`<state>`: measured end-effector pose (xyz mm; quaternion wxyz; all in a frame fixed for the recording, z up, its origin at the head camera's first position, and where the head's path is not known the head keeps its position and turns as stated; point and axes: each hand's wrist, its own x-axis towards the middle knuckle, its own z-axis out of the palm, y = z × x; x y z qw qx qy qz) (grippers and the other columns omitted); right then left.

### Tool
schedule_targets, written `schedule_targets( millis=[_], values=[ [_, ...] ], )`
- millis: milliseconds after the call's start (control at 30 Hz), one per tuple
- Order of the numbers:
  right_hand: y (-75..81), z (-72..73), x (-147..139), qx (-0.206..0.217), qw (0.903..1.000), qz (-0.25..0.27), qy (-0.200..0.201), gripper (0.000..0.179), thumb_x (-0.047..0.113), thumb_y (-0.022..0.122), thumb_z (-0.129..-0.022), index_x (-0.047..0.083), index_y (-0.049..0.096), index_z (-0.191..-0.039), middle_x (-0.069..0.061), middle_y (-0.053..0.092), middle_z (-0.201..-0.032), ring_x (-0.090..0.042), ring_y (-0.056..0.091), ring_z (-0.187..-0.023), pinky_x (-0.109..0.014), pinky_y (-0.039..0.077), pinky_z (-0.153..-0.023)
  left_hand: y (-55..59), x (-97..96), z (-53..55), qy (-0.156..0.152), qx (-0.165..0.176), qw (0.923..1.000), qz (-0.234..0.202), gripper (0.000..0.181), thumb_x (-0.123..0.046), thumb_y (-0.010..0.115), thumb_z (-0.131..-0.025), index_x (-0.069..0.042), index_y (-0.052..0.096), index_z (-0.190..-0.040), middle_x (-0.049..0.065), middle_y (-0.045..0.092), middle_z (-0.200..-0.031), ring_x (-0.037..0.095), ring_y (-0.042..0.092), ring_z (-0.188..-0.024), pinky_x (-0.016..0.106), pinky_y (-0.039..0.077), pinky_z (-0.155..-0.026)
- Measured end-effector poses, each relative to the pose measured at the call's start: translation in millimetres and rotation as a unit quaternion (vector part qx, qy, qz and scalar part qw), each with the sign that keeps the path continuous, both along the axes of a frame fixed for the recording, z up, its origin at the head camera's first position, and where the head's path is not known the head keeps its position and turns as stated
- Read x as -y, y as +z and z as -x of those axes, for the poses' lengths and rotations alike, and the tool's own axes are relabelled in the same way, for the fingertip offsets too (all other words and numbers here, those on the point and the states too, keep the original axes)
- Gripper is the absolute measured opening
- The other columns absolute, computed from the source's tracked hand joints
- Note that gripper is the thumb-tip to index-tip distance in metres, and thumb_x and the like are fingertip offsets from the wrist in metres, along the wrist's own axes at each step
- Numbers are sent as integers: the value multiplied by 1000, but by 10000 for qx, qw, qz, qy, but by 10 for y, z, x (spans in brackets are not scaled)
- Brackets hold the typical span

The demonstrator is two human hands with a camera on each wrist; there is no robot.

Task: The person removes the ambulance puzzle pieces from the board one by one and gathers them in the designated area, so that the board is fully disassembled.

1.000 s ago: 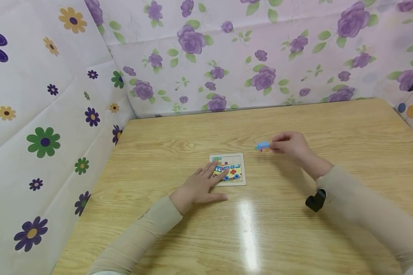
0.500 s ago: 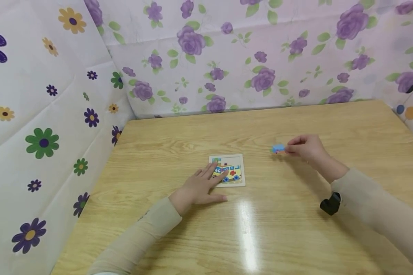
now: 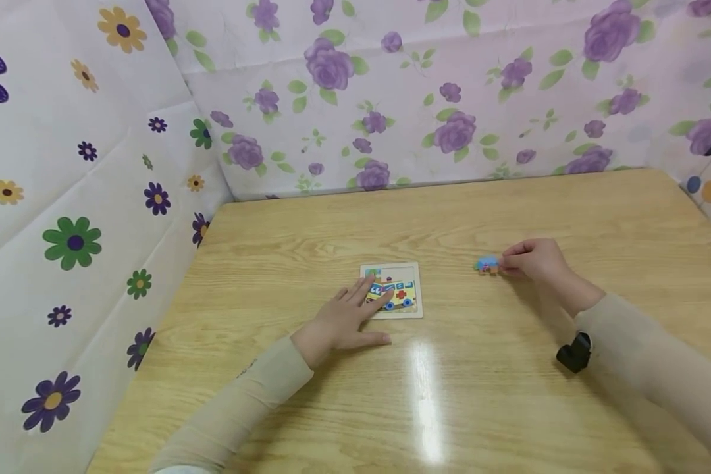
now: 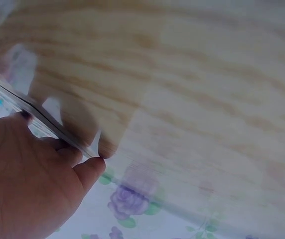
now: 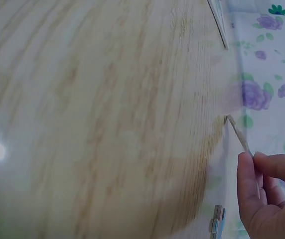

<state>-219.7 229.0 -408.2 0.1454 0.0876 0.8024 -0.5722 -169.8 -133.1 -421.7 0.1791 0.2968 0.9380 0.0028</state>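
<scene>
My left hand [image 3: 348, 319] lies with fingers spread over the left side of a small white-framed jigsaw tray [image 3: 420, 306]. An ambulance picture [image 3: 405, 297] fills the tray's lower part, and a bare pale patch shows at its upper right. In the left wrist view, the tray [image 4: 48, 119] appears edge-on beside my left hand [image 4: 28, 184]. Farther right, my right hand [image 3: 536, 266] pinches a blue and orange puzzle piece [image 3: 487, 264] between thumb and fingertips. In the right wrist view that thin piece [image 5: 239, 133] slants down, its far tip close to the tabletop.
Beside my right hand, small flat pieces with blue edges [image 5: 217, 221] lie on the wooden table [image 3: 308, 237]; the hand hides them in the head view. A flowered sheet [image 3: 426, 99] stands along the back edge, and another [image 3: 112, 230] along the left.
My right hand has moved right and slightly toward me with the puzzle piece, and lower, close to the table. The left hand stays on the tray.
</scene>
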Motion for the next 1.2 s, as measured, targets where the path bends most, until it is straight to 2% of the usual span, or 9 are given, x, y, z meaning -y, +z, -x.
schedule_targets(
  millis=[233,467,833,1033,1200],
  values=[
    [9,18,-62,44,9997,-235,-46,28,6,59,-93,-12,54,-114,6,64,-77,-5,67,-71,-28,57,-76,11,-1,12,19,38,10000,-89,83,-71,41,-87,-34,7,-153,9,-6,-160,24,0,-148,47,12,-119],
    [-1,31,-100,-186,9978,-639,14,25,6,58,-93,-14,57,-109,5,66,-75,-3,66,-68,-26,58,-71,20,-1,11,24,65,9999,-141,83,-70,42,-88,-34,7,-153,9,-7,-160,24,0,-148,47,12,-119],
    [-19,15,-102,-433,9914,-1237,60,22,8,61,-91,-10,61,-104,-10,68,-88,-6,66,-68,-28,58,-68,45,-9,2,9,77,9999,-138,82,-70,42,-88,-34,8,-153,10,-6,-160,26,0,-148,48,12,-118],
    [-16,7,-124,-454,9897,-1354,103,21,8,61,-91,-9,62,-103,-8,67,-87,-6,66,-67,-28,58,-67,43,-5,2,19,139,9997,-193,82,-70,42,-88,-33,8,-153,10,-6,-160,26,-1,-148,48,12,-118],
    [29,-1,-125,-537,9884,-1414,168,21,9,60,-91,-9,61,-104,-13,69,-91,-8,67,-69,-30,58,-68,22,6,18,79,234,9995,-210,83,-71,42,-87,-35,5,-153,8,-9,-160,23,-4,-148,47,10,-119]
  ],
)
